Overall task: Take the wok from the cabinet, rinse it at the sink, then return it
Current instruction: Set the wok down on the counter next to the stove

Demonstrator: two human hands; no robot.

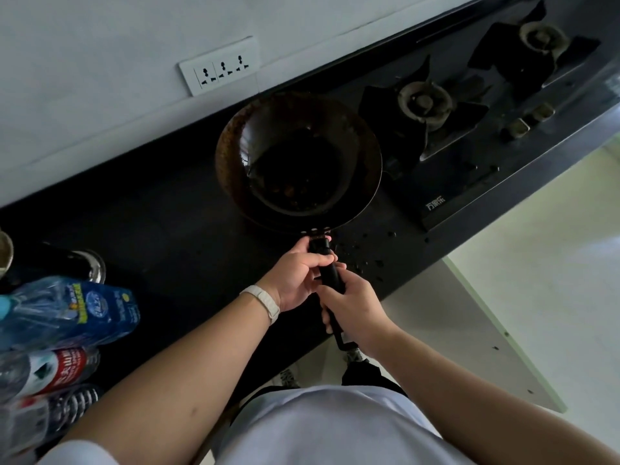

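Note:
A dark, rust-stained wok (pixel 295 156) sits over the black countertop (pixel 161 229), just left of the gas stove. Its long black handle (pixel 330 273) points toward me. My left hand (pixel 298 276) grips the handle close to the bowl, a pale band on its wrist. My right hand (pixel 352 307) grips the same handle further back, near its hooked end. Whether the wok rests on the counter or hovers just above it, I cannot tell. Neither sink nor cabinet interior is visible.
A two-burner gas stove (pixel 469 112) fills the counter to the right of the wok. Several plastic bottles (pixel 67 313) and a dark jar stand at the left edge. A white socket strip (pixel 221 67) is on the wall behind. An open white cabinet door (pixel 496 330) hangs below the counter.

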